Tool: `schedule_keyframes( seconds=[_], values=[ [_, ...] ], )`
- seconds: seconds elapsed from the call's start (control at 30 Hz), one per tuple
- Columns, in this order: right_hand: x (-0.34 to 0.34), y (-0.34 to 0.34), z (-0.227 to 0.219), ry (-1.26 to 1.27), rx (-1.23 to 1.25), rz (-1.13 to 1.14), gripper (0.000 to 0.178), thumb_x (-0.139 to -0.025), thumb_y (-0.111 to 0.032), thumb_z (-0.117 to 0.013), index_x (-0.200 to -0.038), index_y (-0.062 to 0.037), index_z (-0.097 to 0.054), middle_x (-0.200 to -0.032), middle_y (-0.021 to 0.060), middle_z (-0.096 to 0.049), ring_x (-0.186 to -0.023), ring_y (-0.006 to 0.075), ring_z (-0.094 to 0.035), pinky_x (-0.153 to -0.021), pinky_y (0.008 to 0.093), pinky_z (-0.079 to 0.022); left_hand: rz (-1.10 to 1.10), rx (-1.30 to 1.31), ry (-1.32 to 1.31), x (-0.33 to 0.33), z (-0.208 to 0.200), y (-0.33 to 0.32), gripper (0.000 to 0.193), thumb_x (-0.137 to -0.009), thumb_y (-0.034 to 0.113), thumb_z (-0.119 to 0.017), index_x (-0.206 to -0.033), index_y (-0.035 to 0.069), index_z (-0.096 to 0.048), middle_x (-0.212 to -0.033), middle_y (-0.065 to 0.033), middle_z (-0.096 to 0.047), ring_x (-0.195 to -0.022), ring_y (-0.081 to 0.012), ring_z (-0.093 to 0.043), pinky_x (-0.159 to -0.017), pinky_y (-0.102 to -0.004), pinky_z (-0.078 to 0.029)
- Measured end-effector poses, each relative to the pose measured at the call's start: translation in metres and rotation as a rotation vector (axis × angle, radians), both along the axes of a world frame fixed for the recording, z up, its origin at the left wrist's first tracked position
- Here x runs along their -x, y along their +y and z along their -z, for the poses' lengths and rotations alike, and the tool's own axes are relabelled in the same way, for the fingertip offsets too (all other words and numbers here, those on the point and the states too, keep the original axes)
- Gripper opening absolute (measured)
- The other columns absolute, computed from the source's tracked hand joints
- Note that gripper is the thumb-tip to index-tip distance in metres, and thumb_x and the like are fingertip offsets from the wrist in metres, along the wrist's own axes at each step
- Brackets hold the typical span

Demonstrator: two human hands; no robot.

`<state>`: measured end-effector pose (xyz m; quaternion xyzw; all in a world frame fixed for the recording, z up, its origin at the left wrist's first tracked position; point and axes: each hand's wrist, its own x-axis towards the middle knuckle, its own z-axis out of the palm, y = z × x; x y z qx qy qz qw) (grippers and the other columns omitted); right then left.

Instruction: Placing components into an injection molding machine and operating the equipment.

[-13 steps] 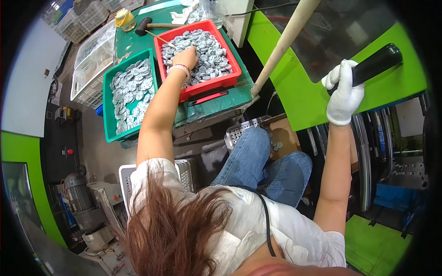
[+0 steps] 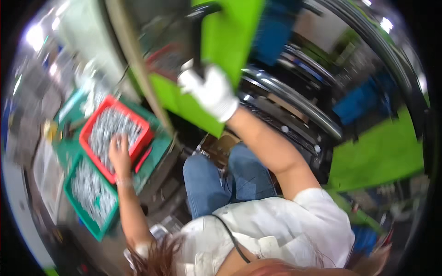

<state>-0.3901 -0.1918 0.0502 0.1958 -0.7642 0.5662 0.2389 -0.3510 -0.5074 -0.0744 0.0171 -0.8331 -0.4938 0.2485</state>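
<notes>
My bare left hand (image 2: 119, 156) is over the near part of the red bin (image 2: 146, 137), low against the heap of grey round discs (image 2: 103, 138). Blur smears its fingers, so whether they hold a disc does not show. A bracelet circles that wrist. My right hand (image 2: 209, 94), in a white glove, is wrapped round the black handle (image 2: 197, 39) on a green machine door (image 2: 225, 43). Beside the red bin, nearer to me, stands a green bin (image 2: 99, 232) with more grey discs.
Both bins are on a green table (image 2: 161, 158), where a slim red object (image 2: 143, 159) lies near the edge. A pale pole (image 2: 138, 69) rises between table and door. Shiny metal bars (image 2: 294, 101) run inside the machine at right. White crates (image 2: 48, 177) stand at far left.
The view has swung right, so bins and door appear further left and turned. My right hand keeps its grip on the handle. Whether the door itself has moved, I cannot tell.
</notes>
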Motion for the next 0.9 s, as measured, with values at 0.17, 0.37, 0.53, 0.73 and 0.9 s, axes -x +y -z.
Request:
schedule_keyframes(
  seconds=[0.17, 0.37, 0.53, 0.73, 0.9],
  values=[
    [-0.118, 0.015, 0.025, 0.047, -0.134, 0.012, 0.040, -0.082, -0.012, -0.068, -0.117, -0.0023, -0.051, -0.110, 0.0117, -0.059, -0.091, 0.0207, -0.062, -0.079, 0.0322, -0.050, 0.193, 0.203, 0.330, -0.111, -0.037, 0.132, 0.017, -0.078, 0.000, -0.065, -0.095, 0.000, -0.061, -0.082, -0.0153, -0.061, -0.075, -0.0246, -0.061, -0.069, -0.0304, -0.048],
    [-0.167, 0.048, 0.036, -0.345, 0.294, -0.262, 0.033, -0.089, -0.016, -0.062, -0.118, -0.0018, -0.055, -0.109, 0.0069, -0.060, -0.098, 0.0138, -0.058, -0.087, 0.0277, -0.047, 0.288, 0.488, 0.749, -0.105, -0.079, 0.209, 0.036, -0.063, 0.003, -0.072, -0.098, 0.004, -0.063, -0.087, -0.0092, -0.062, -0.064, -0.0254, -0.056, -0.055, -0.0335, -0.047],
    [-0.178, 0.091, 0.029, -0.319, 0.540, -0.316, 0.040, -0.087, -0.008, -0.062, -0.124, -0.0009, -0.048, -0.113, 0.0069, -0.058, -0.104, 0.0142, -0.055, -0.093, 0.0292, -0.044, 0.355, 0.523, 0.890, -0.101, -0.098, 0.254, 0.036, -0.064, 0.004, -0.073, -0.099, 0.004, -0.064, -0.084, -0.0069, -0.061, -0.061, -0.0207, -0.055, -0.051, -0.0288, -0.046],
    [-0.183, 0.147, 0.044, -0.252, 0.735, -0.450, 0.044, -0.087, -0.010, -0.064, -0.126, -0.0005, -0.046, -0.115, 0.0092, -0.058, -0.106, 0.0167, -0.056, -0.093, 0.0293, -0.045, 0.431, 0.556, 0.968, -0.105, -0.102, 0.306, 0.039, -0.062, 0.004, -0.075, -0.099, 0.006, -0.065, -0.081, -0.0029, -0.059, -0.055, -0.0161, -0.051, -0.045, -0.0251, -0.042],
    [-0.192, 0.177, 0.042, -0.235, 0.858, -0.400, 0.044, -0.086, -0.010, -0.064, -0.125, -0.0009, -0.047, -0.117, 0.0098, -0.057, -0.104, 0.0163, -0.056, -0.093, 0.0296, -0.044, 0.467, 0.577, 0.981, -0.108, -0.108, 0.349, 0.038, -0.063, 0.004, -0.074, -0.100, 0.005, -0.064, -0.080, -0.0027, -0.060, -0.054, -0.0150, -0.051, -0.045, -0.0244, -0.041]
  ],
)
